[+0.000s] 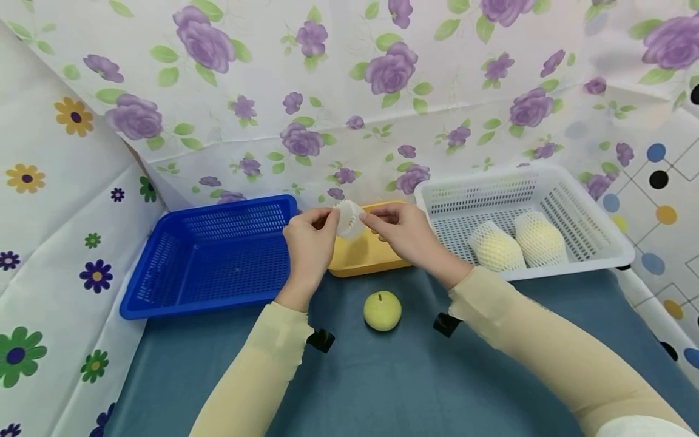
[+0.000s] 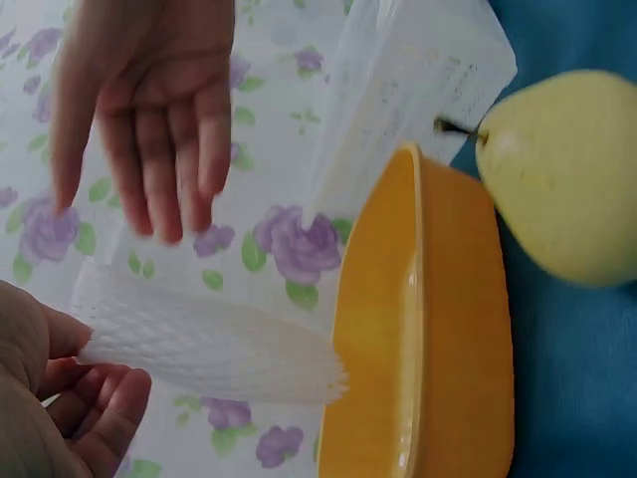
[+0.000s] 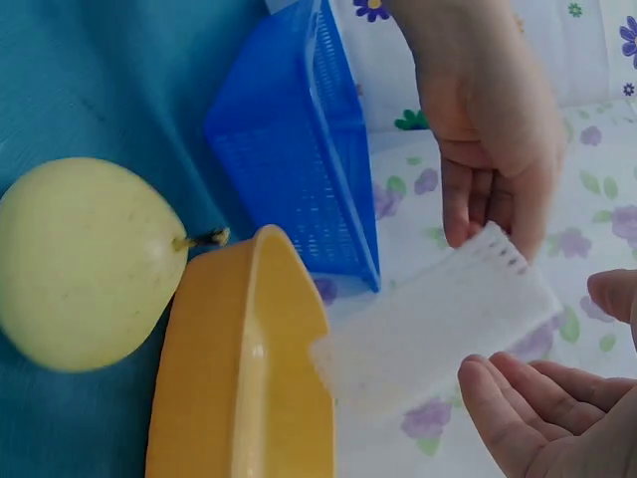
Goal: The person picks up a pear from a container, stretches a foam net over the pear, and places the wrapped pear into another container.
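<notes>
My left hand [image 1: 310,249] pinches a white foam fruit net [image 1: 349,220] at its edge, between thumb and fingers, above the yellow tray. In the left wrist view the foam net [image 2: 209,339] is an empty, flattened sleeve with a mesh surface. Close by, my right hand [image 1: 406,233] has its fingers extended. The right wrist view shows that hand's fingertips near the side of the net [image 3: 438,324], with the thumb held apart. On the blue-green cloth in front of the tray sits a bare yellow-green pear [image 1: 382,311], stem up.
The yellow tray [image 1: 371,267] stands behind the pear. To its left is a blue basket [image 1: 235,258]. A white basket [image 1: 573,265] on the right holds two net-wrapped fruits [image 1: 497,247]. Flowered sheeting [image 1: 306,139] hangs behind, close to the containers.
</notes>
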`<state>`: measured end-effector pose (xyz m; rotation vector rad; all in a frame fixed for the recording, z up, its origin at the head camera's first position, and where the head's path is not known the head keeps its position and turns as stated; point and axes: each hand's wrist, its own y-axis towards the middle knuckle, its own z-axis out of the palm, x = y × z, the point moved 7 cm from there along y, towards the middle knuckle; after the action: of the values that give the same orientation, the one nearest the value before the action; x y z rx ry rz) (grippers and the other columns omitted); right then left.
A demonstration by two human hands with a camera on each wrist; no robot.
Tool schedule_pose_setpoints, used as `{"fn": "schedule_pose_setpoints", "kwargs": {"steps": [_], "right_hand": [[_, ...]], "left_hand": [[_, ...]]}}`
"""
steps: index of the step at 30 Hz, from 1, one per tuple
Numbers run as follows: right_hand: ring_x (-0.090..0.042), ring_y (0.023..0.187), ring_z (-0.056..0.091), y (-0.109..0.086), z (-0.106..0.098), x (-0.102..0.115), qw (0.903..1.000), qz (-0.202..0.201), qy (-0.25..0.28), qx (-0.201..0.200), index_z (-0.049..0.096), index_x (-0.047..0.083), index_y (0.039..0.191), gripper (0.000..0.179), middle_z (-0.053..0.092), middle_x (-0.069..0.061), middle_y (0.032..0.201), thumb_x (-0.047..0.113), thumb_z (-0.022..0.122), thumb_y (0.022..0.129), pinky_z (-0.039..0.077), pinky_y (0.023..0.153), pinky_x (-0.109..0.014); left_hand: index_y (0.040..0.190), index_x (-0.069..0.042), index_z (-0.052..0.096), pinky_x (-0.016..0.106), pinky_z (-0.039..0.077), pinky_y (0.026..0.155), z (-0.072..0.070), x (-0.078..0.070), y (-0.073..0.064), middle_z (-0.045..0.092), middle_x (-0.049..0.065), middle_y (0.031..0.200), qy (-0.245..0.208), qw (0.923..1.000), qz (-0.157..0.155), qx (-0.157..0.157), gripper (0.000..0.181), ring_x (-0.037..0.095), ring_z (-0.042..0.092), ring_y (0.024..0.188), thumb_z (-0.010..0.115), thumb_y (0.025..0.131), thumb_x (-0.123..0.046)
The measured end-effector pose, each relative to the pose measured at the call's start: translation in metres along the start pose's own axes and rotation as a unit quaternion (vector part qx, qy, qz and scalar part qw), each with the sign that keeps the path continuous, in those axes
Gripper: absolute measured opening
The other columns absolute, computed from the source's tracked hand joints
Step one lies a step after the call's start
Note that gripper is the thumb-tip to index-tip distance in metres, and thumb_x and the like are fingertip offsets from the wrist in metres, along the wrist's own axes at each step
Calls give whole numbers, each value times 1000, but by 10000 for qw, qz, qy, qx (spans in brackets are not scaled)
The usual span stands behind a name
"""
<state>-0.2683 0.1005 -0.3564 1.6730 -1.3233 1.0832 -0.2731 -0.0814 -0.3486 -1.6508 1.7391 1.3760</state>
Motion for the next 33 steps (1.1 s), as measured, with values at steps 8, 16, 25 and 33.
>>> {"fn": "schedule_pose_setpoints", "kwargs": {"steps": [8,16,25,33], "right_hand": [[-19,87,68,0,3,0,9994,-1,321,-164,67,11,110,38,69,-7,103,41,63,87,59,73,-37],[-23,91,64,-5,-3,-12,9889,-58,1452,-298,64,3,113,34,64,-17,105,29,59,92,59,70,-35],[-22,99,58,-10,-5,-23,9414,654,3309,-9,57,3,114,26,57,-7,106,21,52,96,57,79,-35],[-21,101,62,-13,-5,-24,9082,857,4097,56,52,3,106,17,57,-10,112,17,46,99,52,90,-36]], "left_hand": [[95,-21,75,21,53,55,8,-18,-18,72,-7,83,-357,9983,403,223,22,2,63,70,63,88,-38],[97,-5,72,35,58,59,9,-15,-26,69,13,86,-1822,9800,-397,699,25,26,66,75,66,88,-27],[99,-8,69,29,58,62,26,10,-38,65,12,95,-2593,9445,-1663,1140,19,28,65,85,66,87,-23],[106,-2,65,34,56,79,36,12,-42,64,15,103,-3839,8885,-2213,1194,22,27,67,97,64,88,-14]]}}
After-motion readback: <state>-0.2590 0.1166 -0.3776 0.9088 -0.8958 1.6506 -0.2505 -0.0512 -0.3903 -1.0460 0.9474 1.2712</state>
